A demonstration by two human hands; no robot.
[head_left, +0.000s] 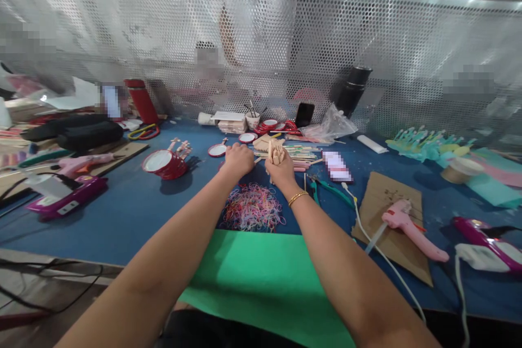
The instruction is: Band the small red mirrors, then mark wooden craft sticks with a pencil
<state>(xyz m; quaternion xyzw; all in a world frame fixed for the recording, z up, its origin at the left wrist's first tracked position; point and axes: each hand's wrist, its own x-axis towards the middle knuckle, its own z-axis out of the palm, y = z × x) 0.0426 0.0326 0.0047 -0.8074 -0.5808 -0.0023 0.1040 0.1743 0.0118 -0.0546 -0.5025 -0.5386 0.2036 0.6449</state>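
Note:
My right hand (pixel 282 168) is wrapped round a bundle of pale wooden sticks (pixel 276 151), whose ends stick up above the fingers. Beside it on the left, my left hand (pixel 240 161) is curled with the knuckles up; what its fingers hold, if anything, is hidden. A heap of small multicoloured rubber bands (pixel 255 207) lies just below both hands. Behind them are more thin sticks (pixel 302 150) and a flat piece of cardboard (pixel 264 142). A small round white disc with a red rim (pixel 217 150) lies left of my left hand.
A green sheet (pixel 261 277) covers the near edge. Left stand a red drum-like container (pixel 165 165) and a purple power strip (pixel 69 196). Right are teal-handled pliers (pixel 334 193), a phone (pixel 337 166), and a pink glue gun (pixel 411 225) on cardboard. Perforated metal (pixel 261 27) walls the back.

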